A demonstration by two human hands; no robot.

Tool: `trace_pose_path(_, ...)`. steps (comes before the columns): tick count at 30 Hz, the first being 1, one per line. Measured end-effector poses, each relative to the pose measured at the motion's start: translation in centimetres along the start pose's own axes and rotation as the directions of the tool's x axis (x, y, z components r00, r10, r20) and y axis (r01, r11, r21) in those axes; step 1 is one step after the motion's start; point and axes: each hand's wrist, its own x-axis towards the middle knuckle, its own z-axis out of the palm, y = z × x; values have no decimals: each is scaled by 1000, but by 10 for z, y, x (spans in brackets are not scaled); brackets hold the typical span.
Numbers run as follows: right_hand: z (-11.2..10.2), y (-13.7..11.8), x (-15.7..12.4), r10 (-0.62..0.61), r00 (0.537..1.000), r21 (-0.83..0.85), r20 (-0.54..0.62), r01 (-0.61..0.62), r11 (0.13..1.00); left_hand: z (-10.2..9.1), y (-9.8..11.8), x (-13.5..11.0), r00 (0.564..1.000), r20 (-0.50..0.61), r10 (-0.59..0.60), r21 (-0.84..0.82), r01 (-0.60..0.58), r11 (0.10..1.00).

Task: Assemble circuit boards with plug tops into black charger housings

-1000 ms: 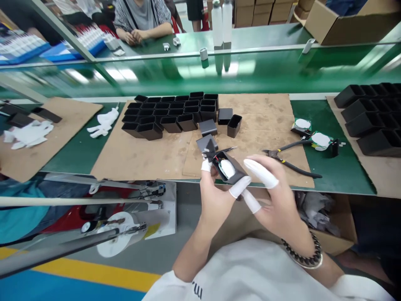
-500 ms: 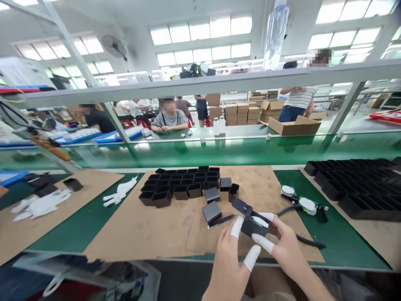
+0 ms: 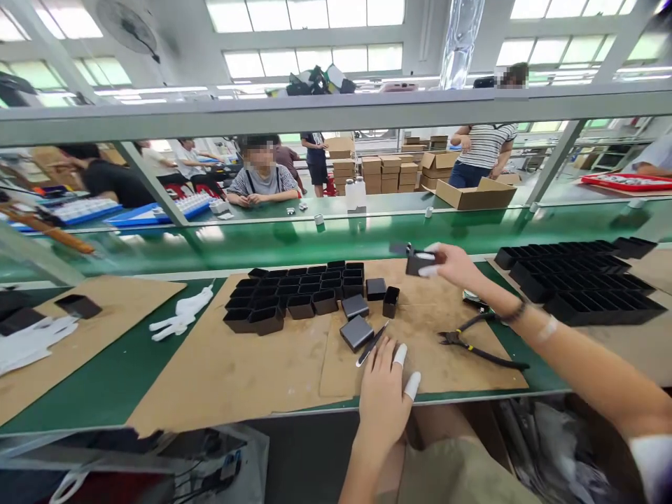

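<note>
My right hand is stretched out over the far part of the cardboard, its white-covered fingers closed on a small black box with a dark flap sticking out to the left. Something white shows at the box's top. Low on the cardboard lies my left hand, fingers extended, white covers on two tips. Its fingertips are beside tweezers; whether they touch is unclear. Closed-looking black boxes lie just beyond. Cutting pliers with black handles rest right of the left hand, jaws pointing left.
Rows of open black boxes stand on the cardboard sheet. More black boxes fill the right side. White gloves lie left. A shelf beam crosses above. Several people are beyond the green belt.
My right hand has carried the black box away and up from my left hand. My left hand has let go and lowered beside the tweezers. The pliers are now uncovered.
</note>
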Motion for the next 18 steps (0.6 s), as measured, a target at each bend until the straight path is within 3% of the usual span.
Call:
trace_pose_path(4, 17, 10, 88, 153, 985, -239, -76, -167, 956, -1, 0, 0, 1000, 9, 4, -2, -4, 1000)
trace_pose_path(7, 35, 17, 115, 214, 973, -334, -83, -230, 914, 0, 0, 0, 1000, -13, 14, 13, -14, 1000)
trace_pose_path(10, 52, 19, 121, 220, 973, -379, -73, -231, 896, 1, -1, -1, 999, -34, 34, 27, -33, 999)
trace_pose_path(13, 56, 12, 120, 159, 987, -405, -11, -149, 902, 2, -2, -1, 999, -31, 39, 29, -38, 999)
trace_pose_path(16, 50, 2, 103, 3, 990, -395, 143, 54, 917, 1, -1, -1, 1000, -15, 21, 8, -21, 1000)
trace_pose_path(18, 48, -1, 80, -120, 948, -338, 296, 221, 915, 0, -1, 0, 1000, 4, 5, -18, -5, 1000)
